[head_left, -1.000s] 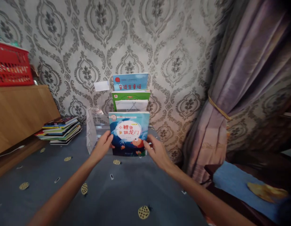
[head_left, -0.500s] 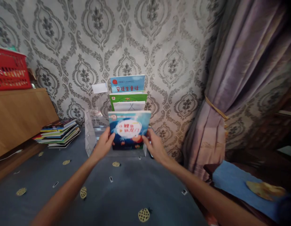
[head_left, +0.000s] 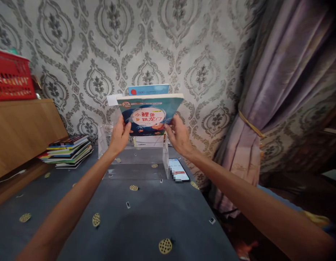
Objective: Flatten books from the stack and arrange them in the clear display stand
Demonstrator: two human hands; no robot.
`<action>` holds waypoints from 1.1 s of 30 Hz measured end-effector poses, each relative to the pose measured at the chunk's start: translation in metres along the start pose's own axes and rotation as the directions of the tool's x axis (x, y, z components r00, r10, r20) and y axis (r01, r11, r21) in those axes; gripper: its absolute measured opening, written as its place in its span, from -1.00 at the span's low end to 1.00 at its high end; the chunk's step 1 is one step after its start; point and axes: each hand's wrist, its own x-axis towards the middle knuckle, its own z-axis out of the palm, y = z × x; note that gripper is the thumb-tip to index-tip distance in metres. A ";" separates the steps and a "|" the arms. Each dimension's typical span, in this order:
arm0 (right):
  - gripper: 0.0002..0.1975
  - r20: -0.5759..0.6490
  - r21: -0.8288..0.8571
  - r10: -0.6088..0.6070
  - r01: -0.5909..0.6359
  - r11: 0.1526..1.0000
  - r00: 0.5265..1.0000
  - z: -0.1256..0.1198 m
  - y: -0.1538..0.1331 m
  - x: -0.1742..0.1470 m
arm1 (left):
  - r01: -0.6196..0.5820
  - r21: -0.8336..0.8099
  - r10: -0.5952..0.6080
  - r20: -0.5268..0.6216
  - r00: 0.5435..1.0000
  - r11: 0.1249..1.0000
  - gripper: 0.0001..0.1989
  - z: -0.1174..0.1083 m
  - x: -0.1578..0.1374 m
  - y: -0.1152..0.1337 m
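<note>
A blue picture book [head_left: 148, 116] with a white oval title patch is held up between my two hands, its cover facing me. My left hand [head_left: 121, 136] grips its left edge, thumb on the cover. My right hand [head_left: 179, 136] grips the right edge the same way. Below and behind it stands a clear stepped acrylic rack [head_left: 135, 171]. At the back, the top of a light-blue book [head_left: 148, 89] shows above the held one. A white item [head_left: 148, 141] peeks out under the held book; the rest of the rack's contents are hidden.
A phone [head_left: 179, 169] lies right of the rack on the dark patterned tablecloth [head_left: 146, 228]. Stacked books [head_left: 70, 152] sit to the left, near a wooden cabinet [head_left: 26, 134] bearing a red basket [head_left: 12, 76]. A tied curtain [head_left: 238, 156] hangs at the right.
Both hands have raised the blue book from low at the rack's front, tilting its top toward me. It now covers the green book behind. The rack's front steps and the phone have come into sight.
</note>
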 end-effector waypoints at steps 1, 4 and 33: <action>-0.75 0.005 0.007 -0.002 0.002 1.000 1.000 0.001 0.001 -0.001 | 0.004 -0.002 -0.004 0.003 1.000 1.000 -0.52 0.000 -0.001 -0.002; -0.74 0.007 0.005 -0.009 0.009 1.000 1.000 0.002 0.004 0.000 | 0.001 -0.009 -0.001 0.009 1.000 1.000 -0.52 0.000 -0.001 -0.006; -0.85 0.082 -0.117 0.056 -0.046 0.992 0.995 0.008 0.045 0.023 | 0.162 -0.107 -0.153 0.086 0.984 0.981 -0.65 0.015 0.028 -0.050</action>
